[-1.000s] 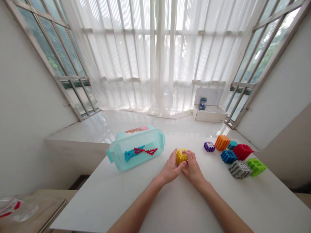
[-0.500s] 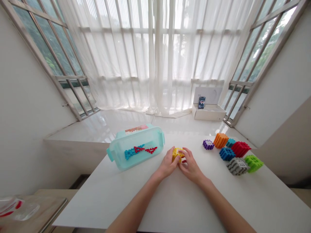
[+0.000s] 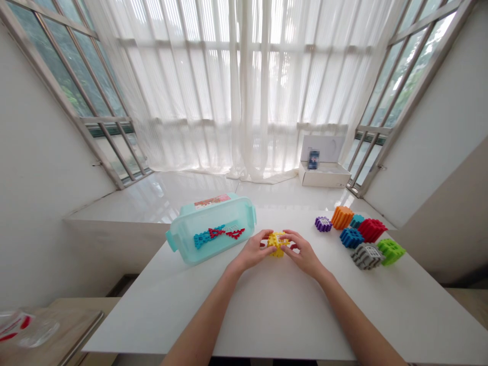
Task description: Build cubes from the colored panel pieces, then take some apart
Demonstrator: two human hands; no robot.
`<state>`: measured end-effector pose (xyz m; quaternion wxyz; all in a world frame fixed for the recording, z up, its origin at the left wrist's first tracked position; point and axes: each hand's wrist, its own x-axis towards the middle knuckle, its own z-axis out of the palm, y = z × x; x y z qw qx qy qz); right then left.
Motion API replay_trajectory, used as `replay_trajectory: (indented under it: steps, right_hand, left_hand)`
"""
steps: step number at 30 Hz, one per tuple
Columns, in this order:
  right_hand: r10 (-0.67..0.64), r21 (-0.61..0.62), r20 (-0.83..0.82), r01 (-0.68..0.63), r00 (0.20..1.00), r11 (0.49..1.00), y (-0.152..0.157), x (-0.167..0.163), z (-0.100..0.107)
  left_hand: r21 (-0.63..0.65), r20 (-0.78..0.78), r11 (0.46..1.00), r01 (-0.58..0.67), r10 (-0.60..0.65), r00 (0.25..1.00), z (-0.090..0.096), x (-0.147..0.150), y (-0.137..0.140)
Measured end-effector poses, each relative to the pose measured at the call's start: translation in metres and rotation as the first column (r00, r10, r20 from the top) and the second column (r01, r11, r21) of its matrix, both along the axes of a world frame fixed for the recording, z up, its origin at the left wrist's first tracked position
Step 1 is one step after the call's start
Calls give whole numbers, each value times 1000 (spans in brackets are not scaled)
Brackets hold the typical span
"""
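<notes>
Both hands meet around a yellow building-block cube with notched edges, low over the middle of the white table. My left hand grips its left side, thumb at the front and fingers behind. On the right side, my right hand holds it with thumb and fingertips. A pale window-like panel shows on the cube's top, partly covered by the right fingers. To the left, a light teal plastic bin holds blue pieces and red pieces.
Several finished-looking block cubes stand at the right: purple, orange, blue, red, grey and green. A white box with a phone sits on the sill. A clear bottle lies at lower left.
My hands have spread a little apart around the yellow cube, showing more of its front. The left hand has shifted left. The whole view has moved slightly.
</notes>
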<state>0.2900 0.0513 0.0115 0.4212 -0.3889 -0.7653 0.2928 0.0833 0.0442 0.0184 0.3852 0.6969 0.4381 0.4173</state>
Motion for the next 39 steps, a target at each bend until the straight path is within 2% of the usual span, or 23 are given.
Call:
replay_trajectory:
  steps: [6,11,18,23,26,28,33,39]
  right_hand:
    - [-21,31,15,20,1000,999,1,2,3]
    - [-25,29,24,25,999,999,1,2,2]
    - [-26,59,18,25,999,998,2,2,-2]
    - [-67,76,-39,70,997,995,2,3,2]
    - [-82,87,-72,88,994,992,0,4,8]
    - [-70,100,-76,78,995,992,-4,4,12]
    - [-31,128,-87,42,996,991,-13,0,18]
    - [32,100,-188,-13,982,995,-15,-4,19]
  left_hand:
    - [69,-71,996,-54,58,996,1,2,0]
    - [119,-82,992,-46,56,995,1,3,0]
    - [112,-96,994,-2,13,995,7,-2,-3]
    - [105,-70,991,-84,91,993,16,-15,0]
    - [68,14,991,-112,111,994,25,-21,0]
    - [43,86,997,-65,61,994,31,-19,-3]
    - [-27,249,987,157,-145,958,38,-6,-15]
    - [-122,380,969,217,-156,912,34,1,-18]
